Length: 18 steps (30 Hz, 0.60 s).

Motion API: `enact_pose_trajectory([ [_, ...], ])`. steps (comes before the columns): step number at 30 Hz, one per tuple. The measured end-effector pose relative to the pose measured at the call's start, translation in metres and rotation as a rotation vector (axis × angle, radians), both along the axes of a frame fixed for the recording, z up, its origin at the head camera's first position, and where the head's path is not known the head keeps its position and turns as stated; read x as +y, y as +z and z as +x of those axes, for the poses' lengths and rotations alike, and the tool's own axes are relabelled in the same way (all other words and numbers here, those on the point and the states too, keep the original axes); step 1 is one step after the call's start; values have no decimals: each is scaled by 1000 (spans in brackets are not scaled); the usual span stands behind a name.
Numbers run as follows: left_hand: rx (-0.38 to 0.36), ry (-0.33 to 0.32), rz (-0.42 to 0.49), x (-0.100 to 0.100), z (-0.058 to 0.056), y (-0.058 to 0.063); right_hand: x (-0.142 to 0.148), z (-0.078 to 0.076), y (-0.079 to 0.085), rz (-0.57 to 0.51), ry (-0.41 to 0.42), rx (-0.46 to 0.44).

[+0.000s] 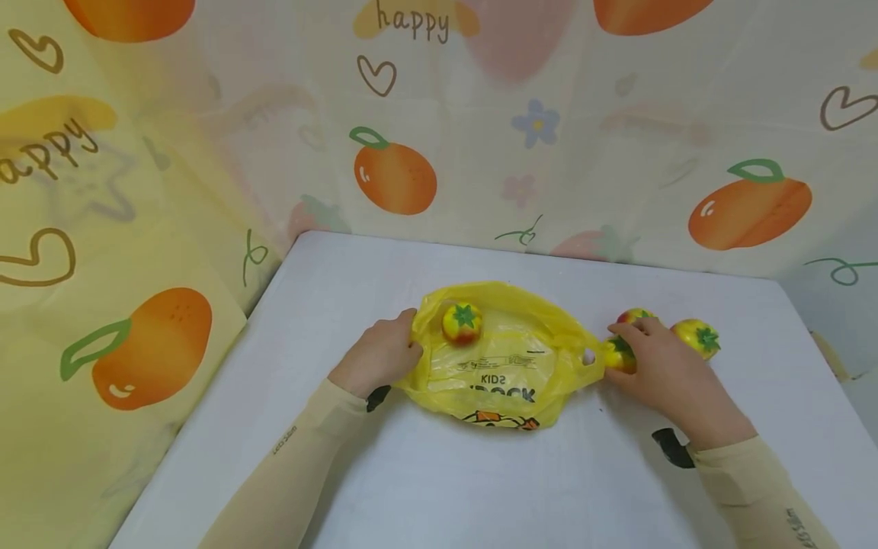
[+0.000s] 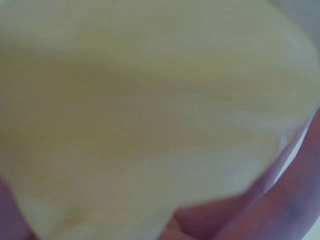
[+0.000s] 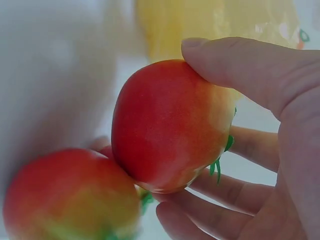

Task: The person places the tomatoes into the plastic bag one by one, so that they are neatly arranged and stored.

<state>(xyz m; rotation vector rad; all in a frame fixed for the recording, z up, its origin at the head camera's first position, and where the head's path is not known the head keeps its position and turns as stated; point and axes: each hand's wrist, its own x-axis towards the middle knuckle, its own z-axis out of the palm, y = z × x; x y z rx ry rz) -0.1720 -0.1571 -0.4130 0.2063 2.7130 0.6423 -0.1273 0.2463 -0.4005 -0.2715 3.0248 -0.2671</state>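
Observation:
A thin yellow plastic bag (image 1: 504,345) with dark printing lies spread with its mouth gaping, and one red-and-yellow tomato (image 1: 462,325) with a green leafy top sits inside. My left hand (image 1: 379,357) pinches the bag's left edge; in the left wrist view the blurred plastic hides most of the fingers. At the bag's right handle, my right hand (image 1: 675,381) holds another tomato (image 3: 170,125) between thumb and fingers. Right beside it, a further tomato (image 3: 70,195) shows in the right wrist view.
Beyond my right hand, two tomatoes, one at the back (image 1: 636,314) and one to the right (image 1: 698,338), lie on the white table (image 1: 507,488). A printed fruit-pattern curtain (image 1: 466,175) stands behind the table and along its left side.

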Motion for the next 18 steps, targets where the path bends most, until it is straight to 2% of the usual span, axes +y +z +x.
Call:
enact_pose_trajectory([
  [4,6,-1,-1,1,0,-1,0,0,9,-42,-18,-2],
  [12,4,3,11,1,1,0,3,-4,26,-88,-20,103],
  [18,10,-1,8,2,3,2,-8,-9,44,-111,-28,154],
])
